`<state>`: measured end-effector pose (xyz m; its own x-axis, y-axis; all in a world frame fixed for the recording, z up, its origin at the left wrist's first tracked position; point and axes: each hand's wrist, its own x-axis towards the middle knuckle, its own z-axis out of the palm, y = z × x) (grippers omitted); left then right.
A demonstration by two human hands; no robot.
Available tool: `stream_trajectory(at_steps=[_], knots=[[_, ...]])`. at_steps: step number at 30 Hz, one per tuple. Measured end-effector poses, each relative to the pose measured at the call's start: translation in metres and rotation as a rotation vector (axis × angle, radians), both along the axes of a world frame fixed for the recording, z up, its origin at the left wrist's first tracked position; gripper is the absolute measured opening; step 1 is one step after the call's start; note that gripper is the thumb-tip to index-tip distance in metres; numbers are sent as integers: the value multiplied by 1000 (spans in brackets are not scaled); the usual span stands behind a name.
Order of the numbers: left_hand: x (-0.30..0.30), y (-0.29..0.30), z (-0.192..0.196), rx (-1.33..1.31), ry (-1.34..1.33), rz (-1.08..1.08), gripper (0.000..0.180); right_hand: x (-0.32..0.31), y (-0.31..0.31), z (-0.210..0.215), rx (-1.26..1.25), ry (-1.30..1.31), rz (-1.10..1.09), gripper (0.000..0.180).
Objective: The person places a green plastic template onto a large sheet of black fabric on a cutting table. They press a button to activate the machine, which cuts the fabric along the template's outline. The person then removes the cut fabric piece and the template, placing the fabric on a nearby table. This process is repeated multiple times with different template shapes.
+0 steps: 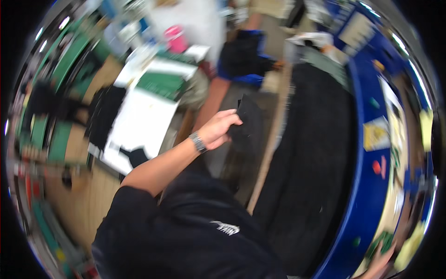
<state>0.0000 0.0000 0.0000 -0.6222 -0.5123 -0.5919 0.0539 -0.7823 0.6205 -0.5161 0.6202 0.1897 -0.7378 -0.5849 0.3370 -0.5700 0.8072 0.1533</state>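
Near the middle, my left hand point(218, 129), with a metal-banded watch on its wrist, is closed on the edge of a dark fabric piece point(248, 123). The piece hangs from the pinched fingers above the gap beside the long table. Far out at the lower right, my right hand point(382, 261) is closed about a small green piece point(382, 242) on the cream shelf point(395, 204). Blur and the lens rim hide part of that grip. Between the two hands lies a long stack of black cloth point(306, 176).
A blue ledge point(350, 186) runs along the cloth's right side, and a wooden edge point(265, 174) along its left. To the left is a white table point(139, 121) with green sheets point(162, 85) and black fabric point(106, 116). Farther back stand a pink container point(175, 39) and a blue bin point(260, 46) holding black cloth.
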Motion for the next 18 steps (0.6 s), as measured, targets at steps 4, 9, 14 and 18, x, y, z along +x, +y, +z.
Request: stream_trajectory(at_steps=[4,9,14,18], knots=[[53,-87,-91,-122,26,486,20,61,-280,-78,-191,-20,244,72],[168,-97,-197,-8,-27,1047,4,119,-453,-218,-248,-953,219,55],[252,-150,-281,63,24,1457,14,228,-623,-232,171,-838,611,59],[313,-198,-307,6,79,1644,8,296,-720,-236,366,-823,745,58]])
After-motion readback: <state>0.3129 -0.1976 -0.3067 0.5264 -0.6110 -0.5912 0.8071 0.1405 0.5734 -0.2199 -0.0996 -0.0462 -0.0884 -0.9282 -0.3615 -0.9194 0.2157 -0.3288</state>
